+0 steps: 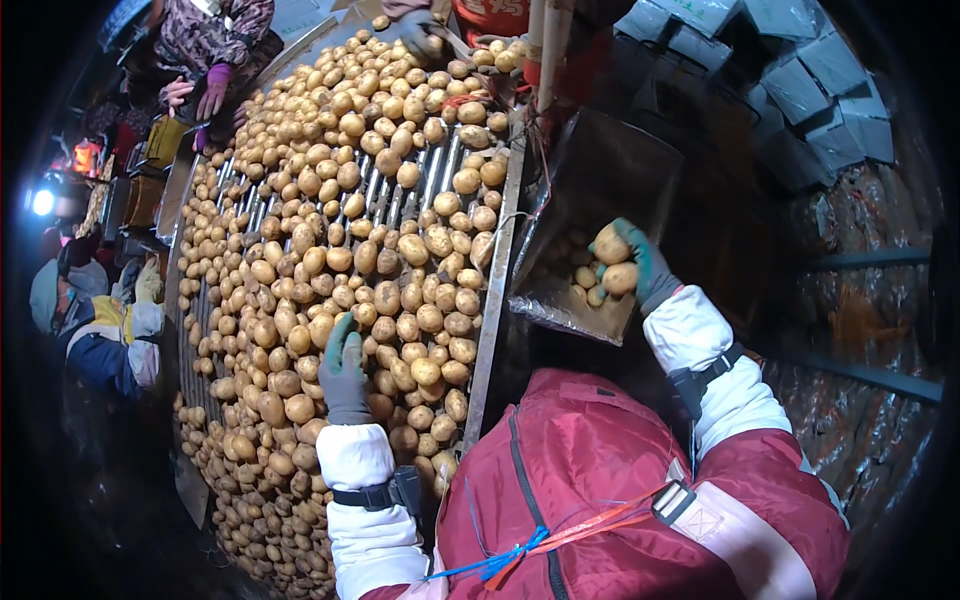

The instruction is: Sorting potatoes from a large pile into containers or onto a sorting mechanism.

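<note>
My left hand (345, 378), in a grey glove with green fingertips, rests among the potatoes (293, 268) spread over a metal roller conveyor (408, 190). Its fingers are stretched forward and touch the potatoes, with none visibly gripped. Off to the right, my right hand (648, 262) in a matching glove is closed around two large potatoes (614, 262). It holds them inside a box with a dark plastic liner (606, 165), where several more potatoes lie at the bottom. My right palm is partly hidden.
A metal side rail (492, 325) runs between conveyor and box. Across the far end, a co-worker's gloved hand (421, 36) reaches over potatoes. Another person in a patterned sleeve (232, 45) stands far left; one more person (112, 335) is at left. Pale packages (815, 85) are stacked far right.
</note>
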Motion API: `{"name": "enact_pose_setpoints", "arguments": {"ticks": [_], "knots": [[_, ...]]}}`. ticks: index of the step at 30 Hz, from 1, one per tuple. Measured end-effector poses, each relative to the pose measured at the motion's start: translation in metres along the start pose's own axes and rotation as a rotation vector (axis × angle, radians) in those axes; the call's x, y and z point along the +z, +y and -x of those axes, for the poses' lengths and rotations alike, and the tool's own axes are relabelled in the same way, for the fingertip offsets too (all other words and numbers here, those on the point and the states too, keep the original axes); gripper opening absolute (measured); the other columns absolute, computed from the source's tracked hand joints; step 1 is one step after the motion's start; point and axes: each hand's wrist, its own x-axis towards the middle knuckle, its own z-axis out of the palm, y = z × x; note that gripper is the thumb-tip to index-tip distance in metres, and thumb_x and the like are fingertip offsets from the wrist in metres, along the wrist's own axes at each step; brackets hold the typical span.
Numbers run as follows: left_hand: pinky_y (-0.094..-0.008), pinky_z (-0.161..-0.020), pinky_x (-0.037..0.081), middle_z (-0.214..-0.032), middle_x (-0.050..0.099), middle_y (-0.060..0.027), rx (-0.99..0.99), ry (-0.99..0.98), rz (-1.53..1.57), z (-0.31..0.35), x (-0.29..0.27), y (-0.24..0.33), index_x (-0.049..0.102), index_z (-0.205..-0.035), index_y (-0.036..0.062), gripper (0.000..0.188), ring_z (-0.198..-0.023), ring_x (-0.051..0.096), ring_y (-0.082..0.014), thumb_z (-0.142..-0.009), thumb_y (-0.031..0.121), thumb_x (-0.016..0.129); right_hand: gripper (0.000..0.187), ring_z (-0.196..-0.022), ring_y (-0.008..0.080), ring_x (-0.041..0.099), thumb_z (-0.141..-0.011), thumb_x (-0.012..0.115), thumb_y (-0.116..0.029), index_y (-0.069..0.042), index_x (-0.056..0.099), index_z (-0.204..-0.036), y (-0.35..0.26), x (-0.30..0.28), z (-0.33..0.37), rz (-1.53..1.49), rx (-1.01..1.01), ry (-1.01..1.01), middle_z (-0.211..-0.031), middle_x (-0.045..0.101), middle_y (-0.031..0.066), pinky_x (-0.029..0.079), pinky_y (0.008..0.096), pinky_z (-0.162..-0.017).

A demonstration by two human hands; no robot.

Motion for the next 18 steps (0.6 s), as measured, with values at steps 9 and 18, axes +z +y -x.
{"name": "enact_pose_setpoints", "arguments": {"ticks": [9, 18], "knots": [[-0.0298, -0.102, 0.046, -0.13, 0.063, -0.0116, 0.028, 0.037, -0.159, -0.015, -0.011, -0.01, 0.058, -0.135, -0.0008, 0.039, -0.117, 0.058, -0.0179, -0.098, 0.012, 0.059, 0.044, -0.087, 0.0222, 0.071, -0.087, 0.077, -0.039, -0.007, 0.065, -0.114, -0.015, -0.137, 0.002, -0.006, -0.208, 0.697, -0.098, 0.07, 0.0083, 0.059, 0.0352, -0.078], [-0.0351, -0.106, 0.043, -0.131, 0.062, -0.0146, 0.188, 0.045, -0.23, -0.022, 0.003, -0.028, 0.059, -0.133, 0.0, 0.038, -0.121, 0.057, -0.024, -0.097, 0.011, 0.058, 0.059, -0.102, 0.0173, 0.063, -0.082, 0.081, -0.039, 0.001, 0.064, -0.122, 0.023, -0.365, 0.101, 0.402, -0.268, 1.074, -0.117, 0.066, 0.0099, 0.046, 0.0288, -0.094]]}}
